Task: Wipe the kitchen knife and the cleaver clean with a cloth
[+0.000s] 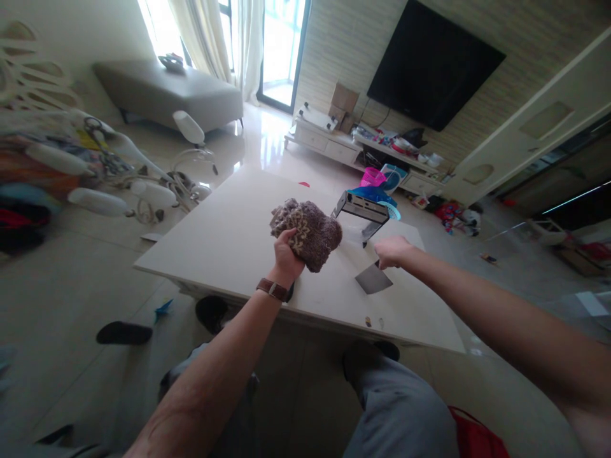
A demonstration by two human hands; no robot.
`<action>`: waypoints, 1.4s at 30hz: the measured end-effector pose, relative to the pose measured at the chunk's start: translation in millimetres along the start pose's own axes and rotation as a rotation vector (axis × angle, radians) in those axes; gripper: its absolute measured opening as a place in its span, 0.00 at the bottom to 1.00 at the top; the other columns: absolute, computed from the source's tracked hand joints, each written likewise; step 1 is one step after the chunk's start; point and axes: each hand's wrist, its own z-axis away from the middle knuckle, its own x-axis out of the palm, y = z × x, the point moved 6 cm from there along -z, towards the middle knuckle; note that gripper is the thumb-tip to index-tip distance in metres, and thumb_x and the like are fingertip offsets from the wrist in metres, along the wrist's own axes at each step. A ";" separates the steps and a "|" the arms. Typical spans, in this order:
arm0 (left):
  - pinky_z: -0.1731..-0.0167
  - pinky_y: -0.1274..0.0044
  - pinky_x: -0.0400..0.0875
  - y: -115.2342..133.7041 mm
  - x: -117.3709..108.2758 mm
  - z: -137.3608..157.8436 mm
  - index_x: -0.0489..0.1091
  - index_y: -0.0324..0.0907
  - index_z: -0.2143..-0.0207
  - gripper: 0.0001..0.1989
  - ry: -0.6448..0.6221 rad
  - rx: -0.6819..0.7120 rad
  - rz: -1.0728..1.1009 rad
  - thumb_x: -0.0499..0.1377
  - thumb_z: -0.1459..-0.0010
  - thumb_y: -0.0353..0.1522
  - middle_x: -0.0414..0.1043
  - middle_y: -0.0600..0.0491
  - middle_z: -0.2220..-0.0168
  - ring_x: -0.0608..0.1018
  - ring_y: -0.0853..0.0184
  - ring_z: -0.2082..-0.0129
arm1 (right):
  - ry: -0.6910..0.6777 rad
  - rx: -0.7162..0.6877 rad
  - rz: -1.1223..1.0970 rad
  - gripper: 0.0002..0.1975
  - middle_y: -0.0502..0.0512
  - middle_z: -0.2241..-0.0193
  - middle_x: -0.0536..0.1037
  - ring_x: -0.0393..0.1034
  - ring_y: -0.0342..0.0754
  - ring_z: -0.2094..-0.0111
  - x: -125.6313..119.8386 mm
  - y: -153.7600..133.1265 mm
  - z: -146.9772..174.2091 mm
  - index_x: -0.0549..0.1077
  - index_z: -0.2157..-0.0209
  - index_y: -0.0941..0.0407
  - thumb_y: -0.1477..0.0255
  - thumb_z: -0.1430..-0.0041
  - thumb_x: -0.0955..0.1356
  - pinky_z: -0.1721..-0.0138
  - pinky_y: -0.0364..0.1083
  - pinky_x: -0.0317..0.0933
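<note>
The bunched brown cloth [317, 238] sits in the left hand [287, 257], pinched under its thumb; it looks soft, light, best gripped by thick folds. The right hand [394, 252] clenches a stiff-looking scraper [373, 280], blade leftward.

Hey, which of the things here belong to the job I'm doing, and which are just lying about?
Likely part of the job:
- patterned brown cloth, in your left hand
- flat metal blade, in your right hand
- white table, beneath both
- perhaps the dark-topped stand, untouched

Apparently just lying about:
- pink basket beyond the table
- small blue thing on the floor
</note>
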 end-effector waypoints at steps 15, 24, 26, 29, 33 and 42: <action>0.41 0.58 0.76 5.2 -4.2 -0.4 0.78 0.37 0.46 0.22 0.063 0.060 -0.018 0.57 0.41 0.33 0.85 0.44 0.55 0.83 0.52 0.46 | 0.525 0.119 -1.491 0.32 0.45 0.85 0.68 0.59 0.41 0.86 55.4 102.9 105.5 0.70 0.71 0.54 0.39 0.55 0.76 0.84 0.42 0.54; 0.40 0.55 0.74 -23.0 -1.0 1.6 0.76 0.36 0.43 0.24 0.041 -0.099 -0.062 0.55 0.40 0.33 0.84 0.42 0.51 0.82 0.51 0.45 | 0.558 -0.125 -2.533 0.32 0.40 0.82 0.67 0.53 0.33 0.88 75.4 -84.7 54.7 0.69 0.70 0.54 0.46 0.60 0.82 0.89 0.35 0.47; 0.39 0.55 0.73 -26.3 -1.1 1.9 0.76 0.36 0.43 0.24 0.042 -0.125 -0.086 0.55 0.39 0.33 0.84 0.42 0.52 0.82 0.51 0.45 | 0.570 -0.124 -2.583 0.31 0.39 0.82 0.67 0.53 0.33 0.88 79.9 -105.3 42.2 0.67 0.71 0.54 0.47 0.58 0.82 0.89 0.35 0.47; 0.38 0.56 0.72 -31.2 0.6 1.8 0.76 0.35 0.44 0.23 0.024 -0.180 -0.122 0.54 0.38 0.34 0.84 0.41 0.52 0.82 0.51 0.45 | 0.551 -0.111 -2.562 0.30 0.38 0.84 0.65 0.54 0.34 0.88 85.7 -118.7 30.9 0.66 0.71 0.54 0.47 0.55 0.81 0.90 0.35 0.48; 0.37 0.57 0.71 -31.5 9.1 1.5 0.77 0.38 0.44 0.23 -0.088 -0.177 -0.157 0.57 0.39 0.38 0.84 0.43 0.50 0.82 0.52 0.44 | 0.505 -0.085 -2.514 0.30 0.40 0.84 0.68 0.57 0.36 0.88 88.1 -119.7 27.5 0.70 0.68 0.54 0.45 0.55 0.80 0.90 0.36 0.51; 0.35 0.54 0.67 -36.2 4.5 4.9 0.75 0.39 0.43 0.40 -0.172 -0.283 -0.177 0.54 0.41 0.61 0.81 0.38 0.47 0.75 0.46 0.36 | 0.512 -0.128 -2.593 0.28 0.44 0.78 0.76 0.59 0.36 0.89 84.3 -115.1 39.4 0.71 0.65 0.55 0.48 0.53 0.80 0.91 0.36 0.47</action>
